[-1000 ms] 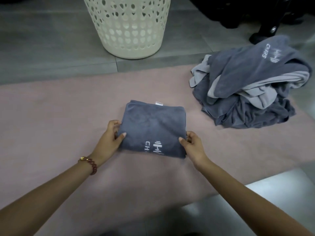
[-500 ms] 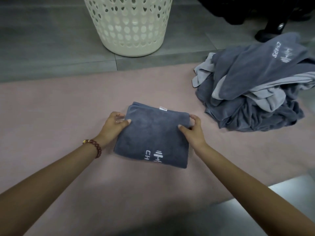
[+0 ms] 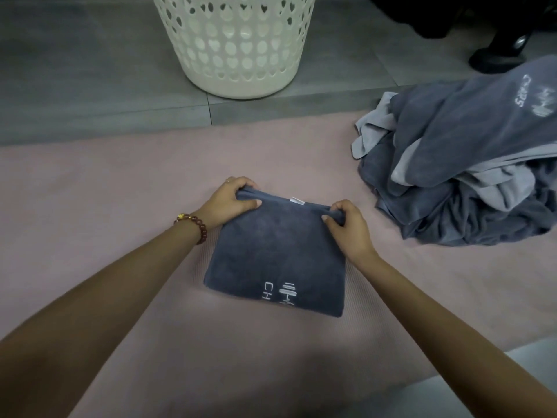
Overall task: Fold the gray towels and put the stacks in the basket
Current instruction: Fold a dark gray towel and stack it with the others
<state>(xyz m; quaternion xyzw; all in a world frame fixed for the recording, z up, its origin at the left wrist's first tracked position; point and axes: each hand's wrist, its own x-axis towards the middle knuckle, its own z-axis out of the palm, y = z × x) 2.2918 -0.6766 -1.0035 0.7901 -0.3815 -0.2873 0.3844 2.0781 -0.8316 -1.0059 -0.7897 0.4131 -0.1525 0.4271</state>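
My left hand (image 3: 230, 200) and right hand (image 3: 349, 227) each pinch a far corner of the folded towel (image 3: 277, 251), thumbs on top, while its near edge lies flat on the pink mat (image 3: 105, 191). The basket (image 3: 241, 55) stands at 12 o'clock past the mat's far edge, with bare mat between. The unfolded pile (image 3: 467, 164) sits at 2 o'clock, apart from the towel.

folded towel (image 3: 274, 254) 1 | towel pile (image 3: 467, 176) 1 | basket (image 3: 241, 55) 1 | hands 2: left hand (image 3: 230, 200), right hand (image 3: 349, 230) | mat (image 3: 90, 206) 1
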